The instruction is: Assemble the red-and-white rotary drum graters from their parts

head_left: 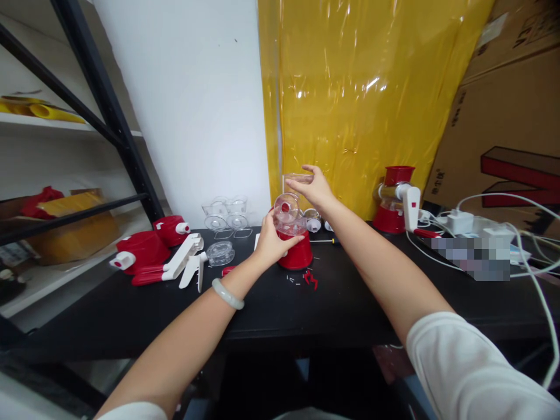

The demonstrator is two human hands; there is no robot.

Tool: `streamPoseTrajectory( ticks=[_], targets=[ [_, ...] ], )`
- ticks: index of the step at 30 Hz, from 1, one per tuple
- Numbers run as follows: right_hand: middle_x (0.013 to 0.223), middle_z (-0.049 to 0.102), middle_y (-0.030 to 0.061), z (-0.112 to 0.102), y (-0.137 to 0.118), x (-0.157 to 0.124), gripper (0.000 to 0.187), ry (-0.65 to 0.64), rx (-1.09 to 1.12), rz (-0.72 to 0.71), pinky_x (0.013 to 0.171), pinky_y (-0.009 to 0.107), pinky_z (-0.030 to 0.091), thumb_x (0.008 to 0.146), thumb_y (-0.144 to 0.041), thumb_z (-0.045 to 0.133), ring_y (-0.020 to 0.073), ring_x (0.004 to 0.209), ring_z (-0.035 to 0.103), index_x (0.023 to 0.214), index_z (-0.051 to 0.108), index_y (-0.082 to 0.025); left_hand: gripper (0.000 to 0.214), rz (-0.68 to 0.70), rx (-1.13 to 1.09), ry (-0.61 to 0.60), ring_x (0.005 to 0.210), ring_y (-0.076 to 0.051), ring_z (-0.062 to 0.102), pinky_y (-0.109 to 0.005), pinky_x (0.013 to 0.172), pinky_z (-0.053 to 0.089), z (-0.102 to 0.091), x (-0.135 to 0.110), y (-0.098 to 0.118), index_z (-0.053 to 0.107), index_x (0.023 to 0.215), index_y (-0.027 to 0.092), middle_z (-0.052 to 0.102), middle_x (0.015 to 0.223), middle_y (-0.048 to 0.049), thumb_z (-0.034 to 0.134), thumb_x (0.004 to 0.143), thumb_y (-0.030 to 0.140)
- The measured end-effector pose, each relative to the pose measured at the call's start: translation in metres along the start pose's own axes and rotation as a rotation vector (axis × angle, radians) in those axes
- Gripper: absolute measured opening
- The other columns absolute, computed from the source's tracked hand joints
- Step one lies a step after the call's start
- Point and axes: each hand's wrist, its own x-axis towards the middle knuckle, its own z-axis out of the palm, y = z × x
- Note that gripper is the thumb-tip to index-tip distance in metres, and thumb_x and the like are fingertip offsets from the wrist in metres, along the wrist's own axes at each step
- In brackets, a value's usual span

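A rotary grater body stands upright on the black table, with a red base [297, 256] and a clear plastic housing [287, 209] above it. My left hand [275, 242] wraps round its left side where the clear part meets the red base. At the top, my right hand [317, 188] grips a clear plastic hopper [296, 177] between thumb and fingers. The hopper is directly above the housing; whether it is seated there I cannot tell. Small red plastic pieces [311, 281] and several screws [291, 279] lie in front of the base.
To the left are red grater bases [142, 249], white crank handles [189, 268] and clear parts [221, 252]. Clear hoppers [225, 213] stand at the back. A screwdriver [326, 241] lies behind my right forearm. An assembled grater [389, 201] and white cables [441, 262] are right.
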Motion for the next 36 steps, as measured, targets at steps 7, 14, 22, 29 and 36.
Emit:
streamPoseTrajectory(
  ticks=[7, 14, 22, 29, 36],
  targets=[
    [0.103, 0.067, 0.0135, 0.006, 0.001, 0.001, 0.073, -0.021, -0.090, -0.009, 0.093, 0.044, 0.048, 0.058, -0.043, 0.079, 0.0241, 0.098, 0.065, 0.119, 0.051, -0.013, 0.086, -0.031, 0.031, -0.059, 0.120, -0.031, 0.053, -0.050, 0.103, 0.040, -0.002, -0.001, -0.012, 0.040, 0.129, 0.018, 0.053, 0.128, -0.0160, 0.083, 0.059, 0.044],
    [0.102, 0.068, 0.0109, 0.009, 0.005, -0.003, 0.063, 0.023, -0.200, -0.046, 0.089, 0.045, 0.050, 0.057, -0.048, 0.079, 0.0249, 0.094, 0.065, 0.107, 0.058, -0.017, 0.070, -0.030, 0.022, -0.089, 0.115, -0.030, 0.057, -0.049, 0.100, 0.043, -0.005, -0.001, -0.007, 0.047, 0.122, 0.018, 0.059, 0.121, -0.0145, 0.079, 0.066, 0.045],
    [0.103, 0.067, 0.0145, 0.001, 0.001, -0.007, 0.062, 0.023, -0.312, -0.080, 0.090, 0.048, 0.050, 0.057, -0.045, 0.078, 0.0293, 0.096, 0.065, 0.108, 0.060, -0.014, 0.068, -0.031, 0.014, -0.130, 0.114, -0.029, 0.058, -0.048, 0.099, 0.044, -0.005, -0.003, -0.002, 0.048, 0.120, 0.017, 0.061, 0.120, -0.0148, 0.079, 0.066, 0.043],
    [0.096, 0.068, 0.0137, 0.001, 0.000, -0.012, 0.060, 0.081, -0.385, -0.145, 0.087, 0.050, 0.051, 0.058, -0.049, 0.078, 0.0309, 0.093, 0.066, 0.104, 0.062, -0.014, 0.059, -0.036, 0.061, -0.158, 0.107, -0.028, 0.061, -0.045, 0.095, 0.047, -0.006, -0.007, 0.008, 0.050, 0.117, 0.016, 0.063, 0.117, -0.0131, 0.075, 0.070, 0.044],
    [0.090, 0.068, 0.0162, -0.009, -0.009, -0.015, 0.062, -0.023, -0.447, -0.110, 0.090, 0.053, 0.048, 0.071, -0.061, 0.067, 0.0336, 0.095, 0.065, 0.107, 0.061, -0.011, 0.063, -0.052, 0.092, -0.172, 0.107, -0.029, 0.062, -0.045, 0.094, 0.048, -0.008, -0.005, 0.006, 0.050, 0.116, 0.016, 0.064, 0.117, -0.0138, 0.076, 0.068, 0.047]
  ],
)
